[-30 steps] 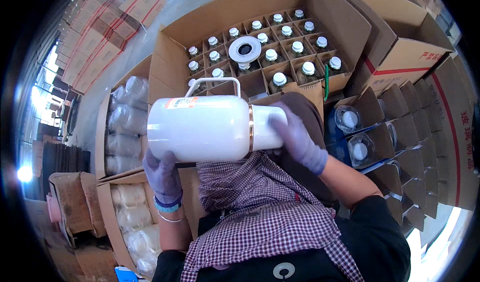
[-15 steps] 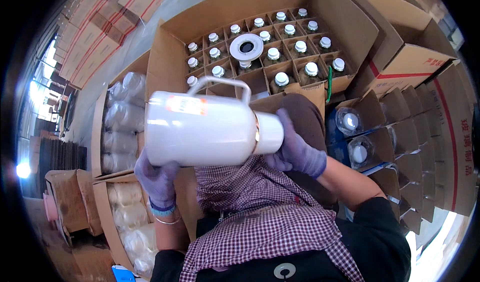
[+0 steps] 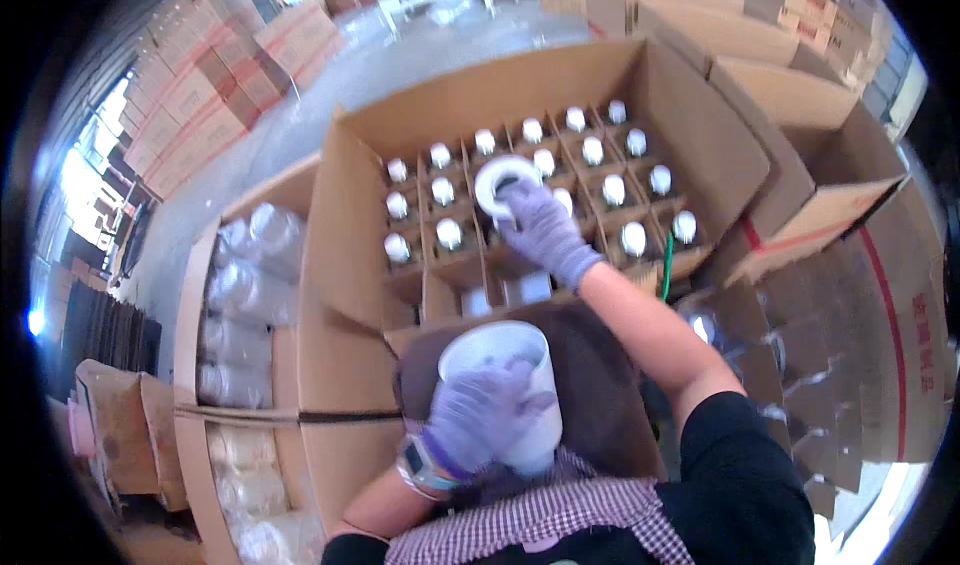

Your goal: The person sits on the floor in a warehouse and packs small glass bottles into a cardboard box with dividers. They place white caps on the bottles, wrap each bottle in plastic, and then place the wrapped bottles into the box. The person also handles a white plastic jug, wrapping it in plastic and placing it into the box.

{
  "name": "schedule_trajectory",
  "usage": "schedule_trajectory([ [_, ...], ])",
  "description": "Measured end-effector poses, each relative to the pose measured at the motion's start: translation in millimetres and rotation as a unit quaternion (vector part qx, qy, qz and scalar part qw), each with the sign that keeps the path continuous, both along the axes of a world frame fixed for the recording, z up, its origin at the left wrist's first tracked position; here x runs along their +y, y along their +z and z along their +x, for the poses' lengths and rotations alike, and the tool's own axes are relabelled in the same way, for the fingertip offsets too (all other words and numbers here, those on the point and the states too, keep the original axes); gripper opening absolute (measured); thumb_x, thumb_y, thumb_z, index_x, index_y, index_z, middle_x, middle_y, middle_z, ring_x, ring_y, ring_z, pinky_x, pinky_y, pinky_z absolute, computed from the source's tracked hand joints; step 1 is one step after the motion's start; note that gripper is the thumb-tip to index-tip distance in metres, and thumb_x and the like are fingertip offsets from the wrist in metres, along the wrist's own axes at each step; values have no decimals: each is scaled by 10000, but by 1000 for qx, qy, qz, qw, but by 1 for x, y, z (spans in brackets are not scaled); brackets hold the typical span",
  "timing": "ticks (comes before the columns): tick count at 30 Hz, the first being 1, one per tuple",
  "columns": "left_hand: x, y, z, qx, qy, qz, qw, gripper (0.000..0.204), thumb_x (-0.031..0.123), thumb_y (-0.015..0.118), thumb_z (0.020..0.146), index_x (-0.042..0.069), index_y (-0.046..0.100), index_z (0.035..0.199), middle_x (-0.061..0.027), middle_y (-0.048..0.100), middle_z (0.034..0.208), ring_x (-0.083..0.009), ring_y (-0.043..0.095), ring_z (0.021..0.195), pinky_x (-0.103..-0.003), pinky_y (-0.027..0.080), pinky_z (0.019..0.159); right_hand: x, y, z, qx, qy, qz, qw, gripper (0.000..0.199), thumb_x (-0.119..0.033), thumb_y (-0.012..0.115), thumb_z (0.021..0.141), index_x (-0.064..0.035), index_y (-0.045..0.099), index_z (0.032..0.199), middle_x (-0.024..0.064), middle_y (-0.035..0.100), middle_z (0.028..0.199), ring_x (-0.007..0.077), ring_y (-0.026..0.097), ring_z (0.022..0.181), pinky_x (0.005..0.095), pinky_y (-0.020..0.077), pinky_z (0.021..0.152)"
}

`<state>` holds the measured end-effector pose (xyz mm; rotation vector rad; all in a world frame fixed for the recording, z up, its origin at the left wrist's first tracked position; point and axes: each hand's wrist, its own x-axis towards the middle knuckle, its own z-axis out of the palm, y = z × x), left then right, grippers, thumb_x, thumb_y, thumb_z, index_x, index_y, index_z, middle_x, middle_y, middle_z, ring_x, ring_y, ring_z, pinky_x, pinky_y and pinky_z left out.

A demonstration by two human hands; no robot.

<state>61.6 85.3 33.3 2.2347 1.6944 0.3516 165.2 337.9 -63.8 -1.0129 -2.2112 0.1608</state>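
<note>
A white jug [image 3: 500, 343], looking like a thermos jug, stands nearly upright against my lap with its broad end up. My gloved left hand [image 3: 478, 415] lies across its near side, fingers wrapped on it. My gloved right hand [image 3: 545, 227] stretches forward into the big carton, its fingers closed at a white ring-shaped disc [image 3: 492, 185] with a dark centre. That disc rests over the bottles there. Clear bottles with white caps, such as one bottle [image 3: 449, 233], stand in the carton's cardboard cells. The jug's handle is hidden.
The divided carton [image 3: 345, 255] has raised flaps. At left, a carton [image 3: 290, 355] holds several plastic-wrapped pieces [image 3: 250, 290]. To the right are an open carton [image 3: 800, 155] and cardboard dividers [image 3: 810, 335]. A green strap [image 3: 668, 265] hangs at the carton's near right edge.
The jug has turned from lying sideways in both hands to standing broad end up in my left hand. My right hand has left its narrow end and reached forward to the white disc.
</note>
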Motion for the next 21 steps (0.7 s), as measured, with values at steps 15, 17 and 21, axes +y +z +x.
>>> schedule_trajectory([
  [15,68,-9,-83,-778,21,-208,593,834,423,715,904,53,295,1523,-145,481,1441,-289,534,1295,-477,498,1060,-21,82,-2,165,294,-145,930,368,-213,626,954,-9,602,1259,159,662,1176,271,633,1123,362,502,944],
  [17,53,5,-72,-795,18,-232,559,808,493,661,930,46,319,1510,-138,496,1432,-287,535,1299,-486,507,1051,-60,109,-2,227,231,-246,914,448,-317,664,921,-66,597,1286,158,608,1227,315,596,1147,400,489,952],
  [21,32,16,-58,-761,22,-122,637,792,537,599,955,35,326,1503,-123,500,1435,-277,534,1296,-485,511,1039,-107,156,20,-4,228,176,957,742,-465,784,747,-144,553,1374,140,542,1283,336,577,1114,476,469,953],
])
